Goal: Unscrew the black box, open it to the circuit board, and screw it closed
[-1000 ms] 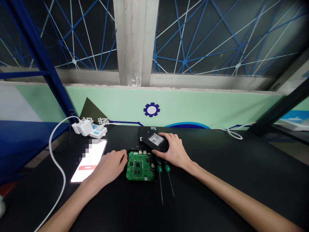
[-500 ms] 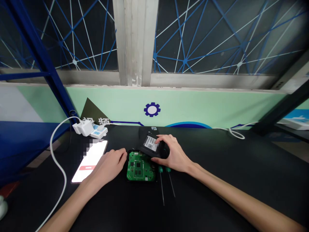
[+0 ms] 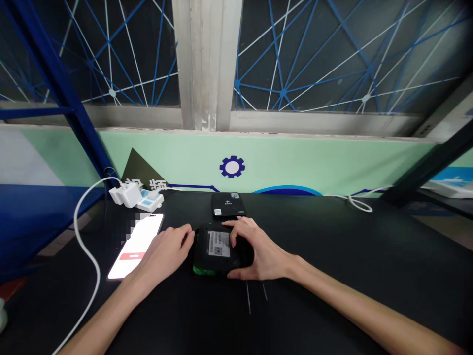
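While atop board (image 3: 204, 270), cover (image 3: 218, 245) under fingers (image 3: 239, 227)

An electronics workshop is indicated: the tabletop (image 3: 332, 256) is backed by a wall (image 3: 314, 162) printed with a gear emblem (image 3: 232, 167), a power strip (image 3: 150, 201) is kept near its far left corner, and a black device case (image 3: 218, 246) with green circuit board (image 3: 203, 270) is laid at its middle.
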The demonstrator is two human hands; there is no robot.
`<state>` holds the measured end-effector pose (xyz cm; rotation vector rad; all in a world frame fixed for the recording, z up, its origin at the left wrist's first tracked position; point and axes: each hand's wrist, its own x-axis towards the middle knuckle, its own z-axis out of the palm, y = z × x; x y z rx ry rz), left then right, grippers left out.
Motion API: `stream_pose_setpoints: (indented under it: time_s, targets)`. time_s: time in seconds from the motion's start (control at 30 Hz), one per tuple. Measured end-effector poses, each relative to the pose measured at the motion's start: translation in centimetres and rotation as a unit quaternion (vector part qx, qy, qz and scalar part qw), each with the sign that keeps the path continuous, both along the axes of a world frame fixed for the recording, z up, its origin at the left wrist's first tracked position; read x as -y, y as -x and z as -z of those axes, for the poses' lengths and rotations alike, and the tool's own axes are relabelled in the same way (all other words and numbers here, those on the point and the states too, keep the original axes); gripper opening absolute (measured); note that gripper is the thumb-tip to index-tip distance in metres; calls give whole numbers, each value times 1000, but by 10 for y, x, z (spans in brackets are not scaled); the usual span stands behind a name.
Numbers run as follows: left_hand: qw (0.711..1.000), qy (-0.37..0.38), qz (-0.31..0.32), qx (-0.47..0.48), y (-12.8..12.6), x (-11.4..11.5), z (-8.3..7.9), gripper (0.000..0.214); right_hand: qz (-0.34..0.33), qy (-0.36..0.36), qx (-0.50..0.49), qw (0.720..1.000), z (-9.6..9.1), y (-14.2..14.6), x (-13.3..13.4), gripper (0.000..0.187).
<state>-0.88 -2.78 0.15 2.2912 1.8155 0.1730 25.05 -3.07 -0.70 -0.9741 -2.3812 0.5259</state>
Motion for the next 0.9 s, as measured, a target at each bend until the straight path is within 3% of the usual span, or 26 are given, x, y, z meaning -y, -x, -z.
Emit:
stream_pose_setpoints:
  time_s: [0.5, 0.9]
  targets:
    - [1000, 1, 11, -3, -4, 1, 6, 38, -49, 10, 2, 999, -1, 3, 1, 46]
    - [999, -27, -4, -22, -6, 1, 12, 36, -73, -29, 35, 996, -2, 1, 0, 39]
